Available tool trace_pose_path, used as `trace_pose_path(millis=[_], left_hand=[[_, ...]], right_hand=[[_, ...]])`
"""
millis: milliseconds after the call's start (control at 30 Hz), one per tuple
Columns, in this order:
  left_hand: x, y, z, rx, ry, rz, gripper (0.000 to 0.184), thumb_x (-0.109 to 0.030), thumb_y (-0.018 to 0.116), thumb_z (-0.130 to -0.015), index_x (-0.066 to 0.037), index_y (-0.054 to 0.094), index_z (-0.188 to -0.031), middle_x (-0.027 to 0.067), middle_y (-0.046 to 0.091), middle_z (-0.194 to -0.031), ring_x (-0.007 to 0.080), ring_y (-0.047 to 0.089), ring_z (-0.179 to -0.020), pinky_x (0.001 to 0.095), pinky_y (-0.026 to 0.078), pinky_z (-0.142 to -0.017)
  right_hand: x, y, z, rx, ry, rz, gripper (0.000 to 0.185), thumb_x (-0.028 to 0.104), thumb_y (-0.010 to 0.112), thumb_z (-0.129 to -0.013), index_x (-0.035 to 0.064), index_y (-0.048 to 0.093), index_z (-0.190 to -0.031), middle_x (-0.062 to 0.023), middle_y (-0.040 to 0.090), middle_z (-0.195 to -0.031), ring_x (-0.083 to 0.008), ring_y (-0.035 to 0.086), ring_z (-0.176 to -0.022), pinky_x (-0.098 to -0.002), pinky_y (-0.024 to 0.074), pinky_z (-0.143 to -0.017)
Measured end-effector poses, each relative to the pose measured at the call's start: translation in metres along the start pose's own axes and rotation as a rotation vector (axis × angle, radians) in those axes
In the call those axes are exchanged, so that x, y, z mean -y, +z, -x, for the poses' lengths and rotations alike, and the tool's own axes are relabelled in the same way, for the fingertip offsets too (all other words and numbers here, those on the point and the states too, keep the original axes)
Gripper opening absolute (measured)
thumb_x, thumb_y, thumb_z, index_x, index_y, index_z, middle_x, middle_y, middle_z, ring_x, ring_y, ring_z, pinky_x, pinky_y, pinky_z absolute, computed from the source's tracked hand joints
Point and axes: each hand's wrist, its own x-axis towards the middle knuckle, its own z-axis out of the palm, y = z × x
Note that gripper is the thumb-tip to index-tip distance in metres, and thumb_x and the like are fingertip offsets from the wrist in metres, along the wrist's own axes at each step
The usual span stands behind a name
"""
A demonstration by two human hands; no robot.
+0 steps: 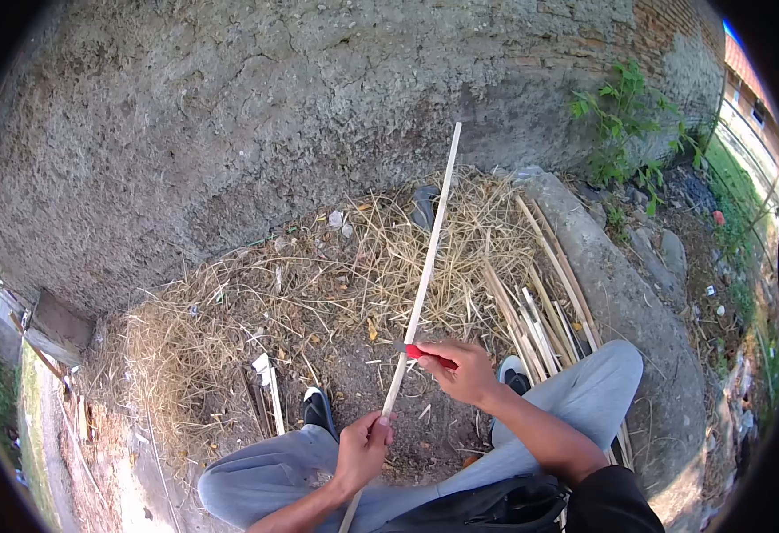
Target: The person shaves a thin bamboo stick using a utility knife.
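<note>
While the left hand [363, 453] curls round the lower part of a pale strip [434, 240], its thumb pressed along the wood, the right hand [465, 369] is folded about the red handle of a knife [431, 356]. The blade meets the strip a little above the left hand's grip; how deep it bites is too small to tell. The left grip seems meant to steady the strip close to the blade and stop it turning. Slanting from the lap out between the knees, the strip gives the blade a long free length, its far end showing against the wall [318, 115]; whether it touches there I cannot tell.

Both legs [270, 466] are bent and spread, probably to make room for the work. A dark bundle [505, 508] fills the lap, perhaps a bag; what it may contain is hidden. No other container shows near the hands. Beyond the right shoe [512, 373], more strips [545, 329] lie roughly side by side along a stone ledge [589, 244], perhaps grouped there for easy reach. Near the left shoe [317, 412], a few shorter pieces [272, 395] stand out from the dirt. Loose straw [398, 235] spreads to the foot of the wall, and a green plant [625, 102] grows at the right.
</note>
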Motion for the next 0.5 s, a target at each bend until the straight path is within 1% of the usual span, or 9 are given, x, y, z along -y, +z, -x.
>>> trace_pose_path(millis=[67,100,200,233,267,300,400,467,500], left_hand=[[0.001,-0.001,-0.002,0.038,-0.038,0.148,0.023,-0.014,0.048,-0.105,0.002,0.064,-0.107,-0.0018,0.054,-0.069,0.0040,0.046,-0.057,0.0228,0.038,-0.051],[0.001,-0.002,-0.002,0.035,-0.039,0.149,0.023,-0.014,0.048,-0.105,0.002,0.064,-0.107,-0.0018,0.054,-0.069,0.0040,0.046,-0.057,0.0228,0.038,-0.051],[0.004,-0.004,-0.001,0.043,-0.062,0.101,0.024,-0.014,0.047,-0.105,0.003,0.064,-0.105,-0.0019,0.054,-0.069,0.0036,0.046,-0.058,0.0216,0.038,-0.053],[0.005,-0.003,0.001,0.030,0.001,0.028,0.024,-0.015,0.047,-0.105,0.003,0.064,-0.104,-0.0021,0.053,-0.069,0.0035,0.046,-0.059,0.0216,0.038,-0.053],[0.006,-0.002,0.002,0.017,0.063,-0.046,0.023,-0.015,0.047,-0.105,0.003,0.063,-0.104,-0.0023,0.053,-0.069,0.0034,0.046,-0.060,0.0216,0.038,-0.053],[0.005,-0.002,0.004,0.018,0.064,-0.049,0.023,-0.015,0.047,-0.105,0.003,0.063,-0.104,-0.0023,0.053,-0.069,0.0034,0.046,-0.060,0.0216,0.038,-0.053],[-0.002,-0.001,0.008,0.029,0.040,-0.064,0.023,-0.015,0.048,-0.105,0.003,0.063,-0.103,-0.0022,0.052,-0.069,0.0034,0.046,-0.061,0.0224,0.038,-0.054],[-0.005,-0.003,0.008,-0.001,0.091,-0.114,0.022,-0.016,0.052,-0.103,0.002,0.066,-0.106,0.0047,0.060,-0.066,0.0060,0.052,-0.058,0.0277,0.045,-0.053],[-0.007,-0.004,0.008,0.001,0.091,-0.117,0.022,-0.016,0.052,-0.103,0.002,0.066,-0.106,0.0047,0.060,-0.066,0.0060,0.052,-0.058,0.0277,0.045,-0.053]], right_hand=[[0.008,-0.006,0.002,0.161,-0.006,0.136,0.017,0.023,0.074,-0.088,0.0114,0.076,-0.101,-0.0053,0.074,-0.087,-0.0210,0.070,-0.063,-0.0323,0.0545,-0.053],[0.011,-0.005,0.003,0.122,-0.048,0.151,0.015,0.024,0.074,-0.088,0.0136,0.077,-0.098,-0.0026,0.073,-0.081,-0.0206,0.068,-0.057,-0.0331,0.0528,-0.049],[0.015,-0.008,0.004,0.146,-0.080,0.176,0.015,0.027,0.074,-0.087,0.0140,0.077,-0.096,-0.0023,0.072,-0.078,-0.0217,0.066,-0.055,-0.0336,0.0517,-0.047],[0.016,-0.010,0.002,0.145,-0.081,0.176,0.015,0.027,0.074,-0.087,0.0140,0.077,-0.096,-0.0023,0.072,-0.078,-0.0217,0.066,-0.055,-0.0336,0.0517,-0.047],[0.016,-0.013,-0.001,0.130,-0.096,0.201,0.015,0.025,0.076,-0.086,0.0122,0.077,-0.093,-0.0028,0.071,-0.076,-0.0208,0.065,-0.054,-0.0324,0.0504,-0.046],[0.016,-0.015,-0.002,0.114,-0.110,0.226,0.014,0.023,0.078,-0.084,0.0104,0.077,-0.091,-0.0033,0.069,-0.074,-0.0200,0.064,-0.052,-0.0312,0.0490,-0.044],[0.014,-0.017,0.000,0.097,-0.130,0.243,0.013,0.023,0.077,-0.084,0.0106,0.076,-0.088,-0.0024,0.069,-0.073,-0.0204,0.063,-0.051,-0.0314,0.0491,-0.044],[0.016,-0.018,-0.001,0.078,-0.134,0.265,0.012,0.022,0.077,-0.084,0.0107,0.076,-0.087,-0.0025,0.069,-0.072,-0.0203,0.063,-0.051,-0.0314,0.0488,-0.043],[0.017,-0.019,-0.002,0.062,-0.138,0.288,0.012,0.022,0.077,-0.084,0.0107,0.076,-0.087,-0.0025,0.068,-0.071,-0.0202,0.063,-0.051,-0.0314,0.0486,-0.043]])
